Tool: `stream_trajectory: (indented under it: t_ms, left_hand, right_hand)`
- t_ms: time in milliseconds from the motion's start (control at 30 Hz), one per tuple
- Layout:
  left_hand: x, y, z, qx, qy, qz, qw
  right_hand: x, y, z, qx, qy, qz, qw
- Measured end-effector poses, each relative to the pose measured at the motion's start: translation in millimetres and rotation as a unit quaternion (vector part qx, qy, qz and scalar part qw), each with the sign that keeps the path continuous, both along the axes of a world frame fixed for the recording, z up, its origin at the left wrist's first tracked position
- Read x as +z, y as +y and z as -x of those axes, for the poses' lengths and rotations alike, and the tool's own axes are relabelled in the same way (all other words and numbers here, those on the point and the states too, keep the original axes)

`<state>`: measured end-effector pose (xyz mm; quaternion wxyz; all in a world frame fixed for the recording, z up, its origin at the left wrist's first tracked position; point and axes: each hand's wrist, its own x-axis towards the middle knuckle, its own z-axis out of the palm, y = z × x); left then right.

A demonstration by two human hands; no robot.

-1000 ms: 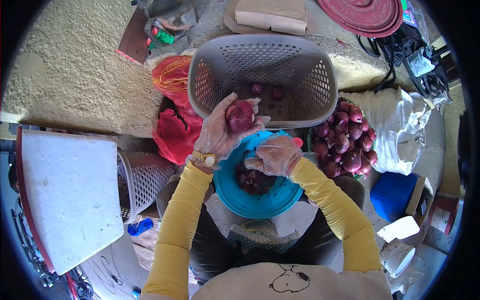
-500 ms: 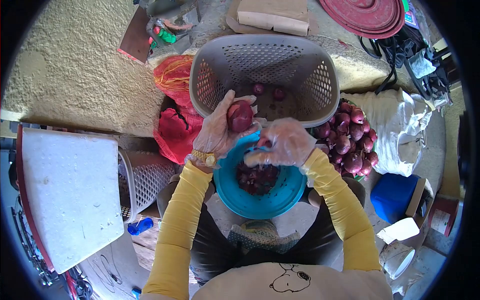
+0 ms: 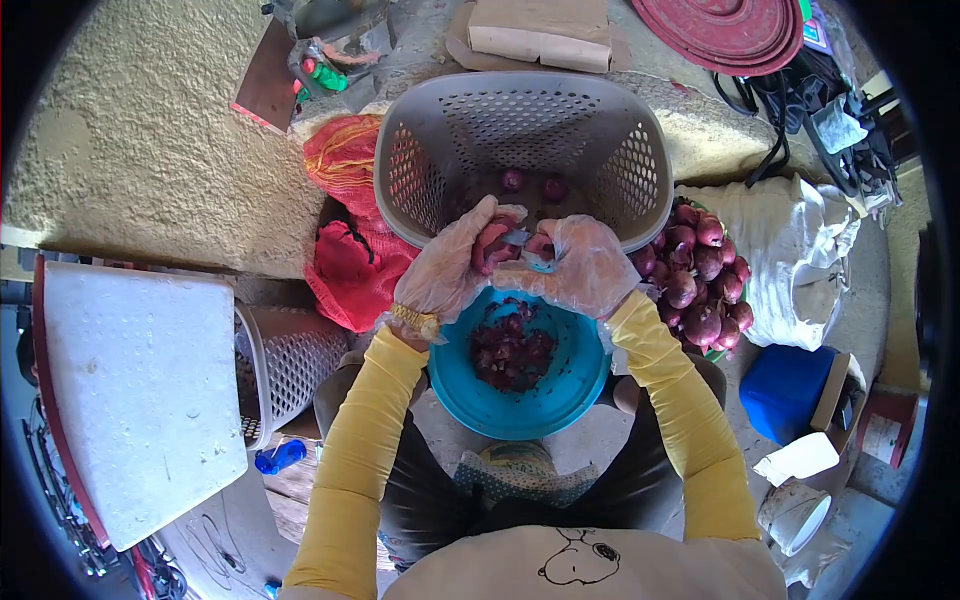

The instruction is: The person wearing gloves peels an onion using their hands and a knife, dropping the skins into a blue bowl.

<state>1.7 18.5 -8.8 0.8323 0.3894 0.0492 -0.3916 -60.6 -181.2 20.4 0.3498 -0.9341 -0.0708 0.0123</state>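
Both hands wear clear plastic gloves and are raised over the far rim of a teal basin [image 3: 450, 385] that holds red onion skins [image 3: 512, 350]. My left hand [image 3: 455, 262] is wrapped round a red onion [image 3: 492, 247], partly hidden by the fingers. Close beside it, my right hand [image 3: 585, 262] is closed, its fingertips near the onion; what it holds, if anything, is too small to tell. Beyond the hands, a grey perforated basket [image 3: 522, 120] has two red onions [image 3: 553, 188] on its bottom. Many red onions [image 3: 703, 325] are piled at the right.
A red mesh bag [image 3: 350, 265] lies left of the basket. Further left are a white foam lid [image 3: 140, 390] and another perforated basket [image 3: 298, 350]. At the right are a white sack [image 3: 800, 260], a blue container [image 3: 785, 390] and a white bucket [image 3: 795, 515].
My right hand has moved up and closed in beside the onion. My left hand has turned, so its fingers now cover more of the onion.
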Motion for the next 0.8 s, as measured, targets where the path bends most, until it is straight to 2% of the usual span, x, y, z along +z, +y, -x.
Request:
stream_trajectory:
  t_ms: [133,200,300,367,533,600,667,733,800]
  left_hand:
    - [0.2,-0.1,0.0,0.001,-0.006,-0.006,1.000]
    - [-3.8,2.3,-1.4,-0.006,-0.008,-0.002,1.000]
    - [-9.0,4.0,-3.6,-0.019,-0.016,0.013,1.000]
    - [-10.2,3.8,-3.9,-0.025,-0.031,-0.029,0.999]
    - [-7.0,4.4,-2.3,-0.049,-0.011,-0.017,0.999]
    - [-14.5,5.5,-2.3,-0.060,-0.009,-0.006,0.998]
    - [-26.1,7.4,-2.5,-0.053,-0.156,-0.094,0.982]
    - [-40.4,7.7,-2.5,-0.045,-0.196,-0.128,0.971]
    - [-53.7,6.7,-3.3,-0.036,-0.235,-0.161,0.958]
  right_hand:
    - [-2.1,-1.5,-0.2,0.012,0.014,0.020,1.000]
    - [-9.4,-1.6,2.1,0.013,-0.057,0.030,0.998]
    - [-10.6,-3.4,1.5,0.028,-0.073,0.039,0.996]
    - [-13.4,-3.8,0.4,0.027,-0.066,0.034,0.997]
    - [-15.2,-3.2,-1.2,0.036,-0.052,0.005,0.998]
    - [-23.5,-2.7,-2.3,0.047,-0.113,0.000,0.992]
    - [-22.7,-1.5,-0.4,0.038,-0.137,0.012,0.990]
    - [-18.0,-1.1,0.5,0.027,-0.161,0.023,0.986]
    - [-12.6,-2.0,0.8,0.045,-0.036,0.040,0.998]
